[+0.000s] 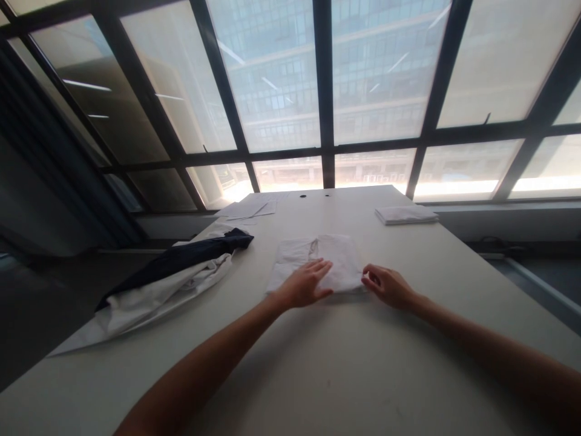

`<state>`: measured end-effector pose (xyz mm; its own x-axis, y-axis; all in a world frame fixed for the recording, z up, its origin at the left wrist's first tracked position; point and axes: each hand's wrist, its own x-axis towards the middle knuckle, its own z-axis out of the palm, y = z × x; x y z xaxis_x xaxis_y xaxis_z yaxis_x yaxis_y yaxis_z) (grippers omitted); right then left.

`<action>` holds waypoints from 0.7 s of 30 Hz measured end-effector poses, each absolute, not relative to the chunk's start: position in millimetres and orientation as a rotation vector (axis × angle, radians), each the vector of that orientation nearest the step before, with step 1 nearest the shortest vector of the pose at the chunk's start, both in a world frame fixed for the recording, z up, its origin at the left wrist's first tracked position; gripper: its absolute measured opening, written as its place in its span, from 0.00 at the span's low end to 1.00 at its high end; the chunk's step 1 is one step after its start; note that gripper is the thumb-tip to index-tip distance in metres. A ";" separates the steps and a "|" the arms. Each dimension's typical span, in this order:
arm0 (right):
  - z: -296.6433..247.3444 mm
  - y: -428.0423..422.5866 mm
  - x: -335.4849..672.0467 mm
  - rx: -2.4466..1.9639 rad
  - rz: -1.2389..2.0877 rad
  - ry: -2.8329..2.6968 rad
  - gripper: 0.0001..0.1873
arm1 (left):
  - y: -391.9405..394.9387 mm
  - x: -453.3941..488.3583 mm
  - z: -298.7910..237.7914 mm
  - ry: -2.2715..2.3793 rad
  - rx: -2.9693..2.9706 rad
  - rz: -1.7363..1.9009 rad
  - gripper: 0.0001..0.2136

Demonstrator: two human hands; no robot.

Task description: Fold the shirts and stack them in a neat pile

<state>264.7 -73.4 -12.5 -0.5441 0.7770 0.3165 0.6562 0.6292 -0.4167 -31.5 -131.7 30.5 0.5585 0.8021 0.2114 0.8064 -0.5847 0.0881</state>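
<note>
A white garment, which looks like a folded shirt (342,254), lies flat on the white table in front of me, with a small opening near the middle of its far edge. My left hand (306,283) rests on top of it, palm down with the fingers stretched out. At the shirt's near right corner, my right hand (385,284) has its thumb and fingertips pinched together on the edge of the cloth. The fold beneath my left palm is hidden.
On the left of the table (345,363) lie a dark navy garment (177,260) and a pale garment (172,287), loosely heaped. Paper sheets (247,210) are behind them. A folded white cloth (406,215) sits at the far right, before large windows.
</note>
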 end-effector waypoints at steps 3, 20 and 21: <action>-16.3 -80.4 264.9 -1.075 0.263 -2.436 0.23 | -132.8 8.8 13.3 -1.294 -2.819 -0.366 0.35; -15.3 -95.3 238.1 -1.276 -0.147 -2.577 0.21 | -108.4 20.1 -19.7 -1.343 -2.929 -0.606 0.23; -15.6 -95.5 238.2 -1.277 -0.162 -2.579 0.23 | -109.0 20.6 -19.0 -1.339 -2.938 -0.597 0.23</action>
<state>238.2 -95.5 -15.6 -0.5804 0.7654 0.2781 0.7941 0.6076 -0.0149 20.6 -109.0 -19.0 0.6033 0.7517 0.2664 0.7004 -0.6592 0.2736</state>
